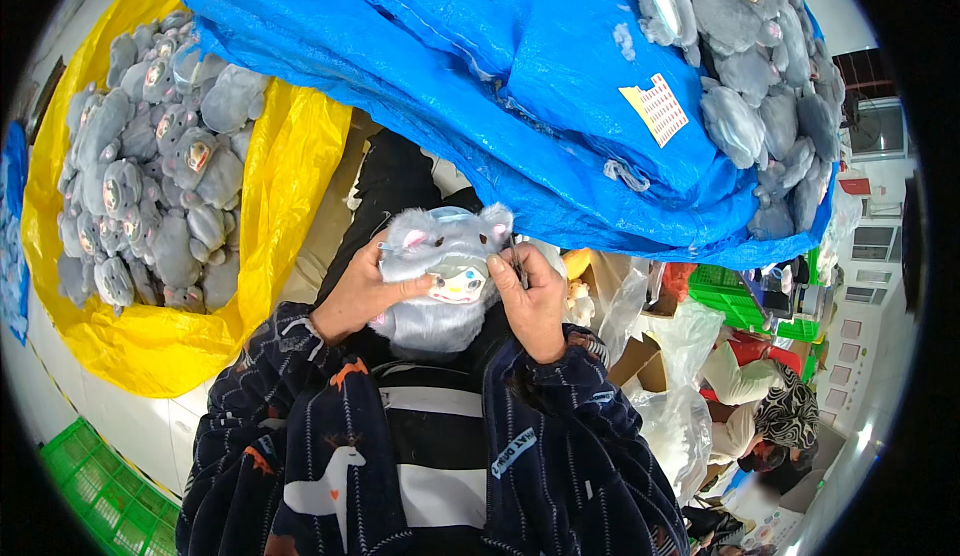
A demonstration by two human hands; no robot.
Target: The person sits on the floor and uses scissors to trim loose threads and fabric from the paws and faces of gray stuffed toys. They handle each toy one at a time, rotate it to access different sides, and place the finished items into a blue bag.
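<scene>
A grey plush toy (440, 328) with round pink-lined ears and a small doll-like face sits upright in my lap, its face turned up toward me. My left hand (362, 294) grips its left side, with the thumb lying on the fur beside the face. On the other side, my right hand (532, 301) is closed, its thumb against the edge of the face. Something thin and dark shows between the right thumb and forefinger; its kind is too small to tell.
On the left, a yellow sack (300, 166) holds many similar grey toys. A large blue sheet (420, 46) spreads ahead, with more toys (735, 121) at its right. Green crates (105, 496) stand lower left. Clear plastic bags (670, 426) and another person (785, 411) are at right.
</scene>
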